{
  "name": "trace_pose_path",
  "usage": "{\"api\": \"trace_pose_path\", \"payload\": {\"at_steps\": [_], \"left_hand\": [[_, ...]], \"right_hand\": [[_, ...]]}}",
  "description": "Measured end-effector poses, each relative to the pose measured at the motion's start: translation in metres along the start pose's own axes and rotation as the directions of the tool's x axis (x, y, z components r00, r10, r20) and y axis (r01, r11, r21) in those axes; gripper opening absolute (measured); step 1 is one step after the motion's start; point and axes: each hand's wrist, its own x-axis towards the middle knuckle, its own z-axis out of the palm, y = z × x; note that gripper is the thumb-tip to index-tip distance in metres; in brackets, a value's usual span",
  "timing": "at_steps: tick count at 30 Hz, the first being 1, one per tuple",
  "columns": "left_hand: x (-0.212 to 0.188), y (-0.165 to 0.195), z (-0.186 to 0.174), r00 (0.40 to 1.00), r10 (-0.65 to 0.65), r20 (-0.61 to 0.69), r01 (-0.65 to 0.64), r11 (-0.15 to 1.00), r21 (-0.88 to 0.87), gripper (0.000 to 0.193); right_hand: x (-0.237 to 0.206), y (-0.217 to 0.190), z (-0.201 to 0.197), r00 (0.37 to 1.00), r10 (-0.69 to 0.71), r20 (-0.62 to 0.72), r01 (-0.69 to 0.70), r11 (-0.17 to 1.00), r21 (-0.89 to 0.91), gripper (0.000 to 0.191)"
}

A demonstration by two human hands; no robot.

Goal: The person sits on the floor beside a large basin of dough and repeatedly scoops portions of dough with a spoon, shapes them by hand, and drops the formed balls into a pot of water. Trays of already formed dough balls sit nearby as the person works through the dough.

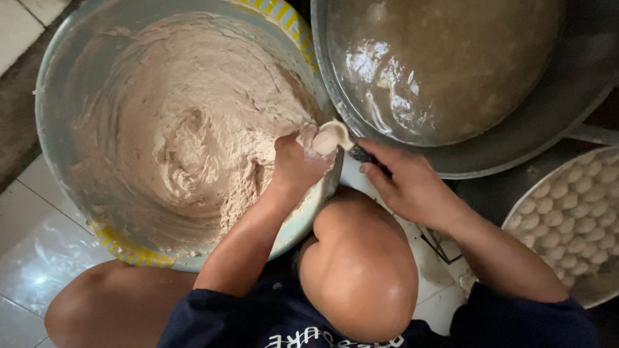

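The left hand [295, 161] is closed in a fist at the near right rim of a large round basin [58, 77], its fingers clamped around a lump of pale paste [308, 135] that bulges out at the top of the fist. The right hand [409, 187] comes in from the right and holds a spoon [332, 136] by its dark handle, fingers pinched together on it; the bowl of the spoon, coated in the same pale paste, rests right against the top of the left fist, touching the squeezed lump. The basin is filled with a thick, beige, rough-textured mixture [187, 122] smeared up its walls, and it has a yellow patterned band along its outer rim. Just beyond the hands, to the upper right, stands a wide metal pot [554, 109] holding cloudy brownish liquid [445, 58] with a glossy surface; its rim nearly meets the basin's rim, and the spoon sits in the narrow gap between the two. At the far right edge a round tray [516, 212] carries many small pale balls [574, 212] packed close together. The person's bare knee [358, 264] rises directly below the hands, between the two forearms, and presses close to the basin's near side. The other knee [97, 303] shows at lower left over a white tiled floor [32, 245].
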Motion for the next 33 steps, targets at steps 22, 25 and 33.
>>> {"api": "trace_pose_path", "payload": {"at_steps": [22, 25, 33], "left_hand": [[-0.001, 0.003, 0.005, 0.988, -0.066, -0.138, 0.052, 0.993, -0.105, 0.023], [-0.002, 0.001, 0.008, 0.995, 0.038, -0.094, -0.045, 0.996, -0.080, 0.021], [0.000, 0.002, 0.007, 0.997, -0.076, 0.032, 0.075, 0.997, 0.032, 0.039]], "right_hand": [[0.000, 0.033, -0.017, 0.853, 0.514, 0.086, -0.518, 0.855, 0.026, 0.046], [-0.003, 0.020, 0.000, 0.981, 0.194, 0.022, -0.194, 0.981, 0.002, 0.045], [0.001, 0.020, 0.005, 0.904, 0.338, 0.261, -0.401, 0.882, 0.247, 0.048]]}}
